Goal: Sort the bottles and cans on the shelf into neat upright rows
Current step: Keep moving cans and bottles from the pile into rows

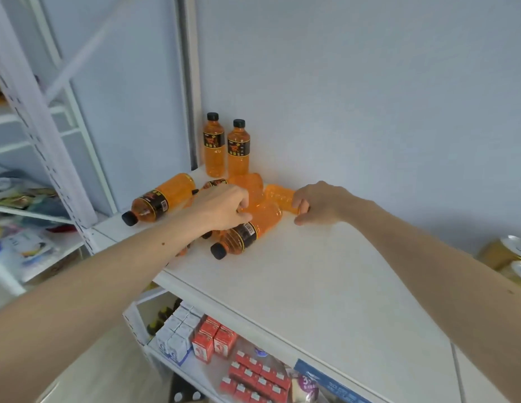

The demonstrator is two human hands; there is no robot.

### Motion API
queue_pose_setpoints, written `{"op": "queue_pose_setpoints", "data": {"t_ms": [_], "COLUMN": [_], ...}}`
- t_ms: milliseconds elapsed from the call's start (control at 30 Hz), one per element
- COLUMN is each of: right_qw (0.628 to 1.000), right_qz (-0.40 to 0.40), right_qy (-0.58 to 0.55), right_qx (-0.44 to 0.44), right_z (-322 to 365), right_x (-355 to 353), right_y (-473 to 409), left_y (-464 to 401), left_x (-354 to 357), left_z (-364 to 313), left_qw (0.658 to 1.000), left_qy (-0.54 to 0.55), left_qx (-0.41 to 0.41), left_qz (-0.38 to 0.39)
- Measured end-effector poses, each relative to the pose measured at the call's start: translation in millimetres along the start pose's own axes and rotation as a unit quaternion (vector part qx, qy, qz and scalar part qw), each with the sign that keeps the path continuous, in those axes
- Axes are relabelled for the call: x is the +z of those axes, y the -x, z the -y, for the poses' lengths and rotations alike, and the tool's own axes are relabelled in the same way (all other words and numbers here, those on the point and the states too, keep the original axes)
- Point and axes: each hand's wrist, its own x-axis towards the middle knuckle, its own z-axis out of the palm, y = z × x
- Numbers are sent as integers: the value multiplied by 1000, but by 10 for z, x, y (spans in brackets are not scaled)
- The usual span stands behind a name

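Note:
Two orange drink bottles with black caps stand upright in the back corner of the white shelf [326,271], one [214,145] behind the other [238,149]. In front of them several more lie on their sides in a heap. One lying bottle [162,199] points its cap to the left edge. Another [247,231] points toward me. My left hand [221,207] curls over the heap and grips a lying bottle beneath it. My right hand [317,203] grips the end of a lying bottle [278,196] at the heap's right side.
Gold cans [509,254] sit at the shelf's far right edge. A lower shelf holds red cartons [212,340] and white boxes [176,333]. A white perforated upright [44,141] stands at the left, with another cluttered shelving unit beyond it. The wall is close behind the bottles.

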Motion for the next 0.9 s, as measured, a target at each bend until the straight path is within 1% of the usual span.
{"op": "queue_pose_setpoints", "data": {"t_ms": [100,167,333,400,533,633,767,900], "right_qw": [1000,999,998,997,993,990,977,972], "right_qz": [8,8,15,27,52,43,1,-59], "right_qy": [5,6,23,34,90,132,210,218], "right_qx": [-25,-33,-52,-58,-61,-38,-44,-66], "right_z": [252,401,782,939,1185,1275,1308,1250], "right_x": [49,78,160,202,327,425,572,636], "right_y": [-209,-315,-468,-488,-497,-491,-476,-425], "left_y": [-35,-50,-69,-91,-121,-121,-136,-117], "left_x": [-36,-54,-7,7,82,159,275,307], "left_z": [318,497,837,912,960,974,985,908], "left_qw": [1000,999,995,993,986,980,971,976], "left_qy": [-8,-14,-40,-48,-106,-140,-169,-154], "left_qx": [-17,-15,24,47,102,129,171,154], "left_qz": [10,26,90,100,83,53,7,4]}}
